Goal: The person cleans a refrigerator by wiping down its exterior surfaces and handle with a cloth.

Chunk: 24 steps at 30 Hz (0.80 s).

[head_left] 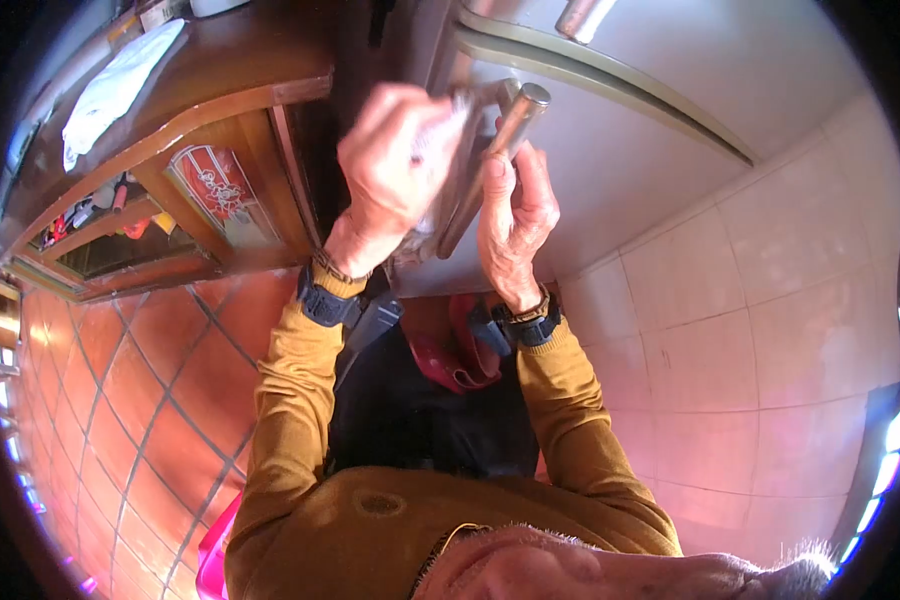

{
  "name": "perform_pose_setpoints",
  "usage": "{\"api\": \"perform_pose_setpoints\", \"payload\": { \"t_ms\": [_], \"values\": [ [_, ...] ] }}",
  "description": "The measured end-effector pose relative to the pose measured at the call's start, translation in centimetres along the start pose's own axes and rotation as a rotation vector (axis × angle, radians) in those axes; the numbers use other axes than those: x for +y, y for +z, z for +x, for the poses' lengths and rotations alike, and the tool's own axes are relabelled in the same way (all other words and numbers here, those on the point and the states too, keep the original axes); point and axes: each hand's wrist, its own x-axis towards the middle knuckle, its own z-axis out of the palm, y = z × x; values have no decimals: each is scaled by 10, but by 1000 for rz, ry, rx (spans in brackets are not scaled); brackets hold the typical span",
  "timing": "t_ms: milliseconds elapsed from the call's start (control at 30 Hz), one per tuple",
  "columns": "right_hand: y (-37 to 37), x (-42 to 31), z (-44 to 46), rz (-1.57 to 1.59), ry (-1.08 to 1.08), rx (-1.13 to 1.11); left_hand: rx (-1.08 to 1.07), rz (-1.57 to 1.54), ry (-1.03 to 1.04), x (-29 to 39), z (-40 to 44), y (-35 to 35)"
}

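While the right hand (515,205) pinches the door's (610,165) metal handle (519,122) between thumb and fingers, the left (395,155), blurred, curls its fingers at a crumpled, clear-looking wrap (420,243) just beside the handle; whether they pinch it, I cannot tell. A cabinet (185,205) stands left.

Handle bar (518,125): metallic, smooth, glossy. Appliance door (610,130): smooth, low sheen. Cabinet (240,120): varnished wood, glossy, edge worn. Wall tiles (700,340): smooth, glossy. Floor tiles (160,400): smooth, reflective. Sweater (300,385): matt knit cloth. Cabinet panel (220,190): glass-like, glossy, printed.
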Motion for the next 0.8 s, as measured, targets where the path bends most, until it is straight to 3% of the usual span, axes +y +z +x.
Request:
{"api": "perform_pose_setpoints", "payload": {
  "t_ms": [133,233,367,400,467,533,667,733,800],
  "values": [
    [2,1,-2,-14,-7,-1,89,-66,-2,0,32,5],
    [4,0,-6,7,31,4,65,-189,-601,15,9,1],
    [7,6,-6,3,3,40,51,-330,-806,10,-22,-4],
    [6,5,-6,-7,-10,38,53,-327,-810,11,-17,-4],
    [9,4,-7,2,6,60,31,-284,-598,14,10,0],
    [5,2,-12,-2,36,78,13,-444,-727,14,36,2],
    [7,2,-10,-44,44,116,-68,-488,-883,18,10,-6],
    [6,2,-9,-44,36,108,-67,-305,-820,19,-28,-6],
    [7,0,-7,-16,37,102,21,-453,-892,24,-40,0]
  ]
}}
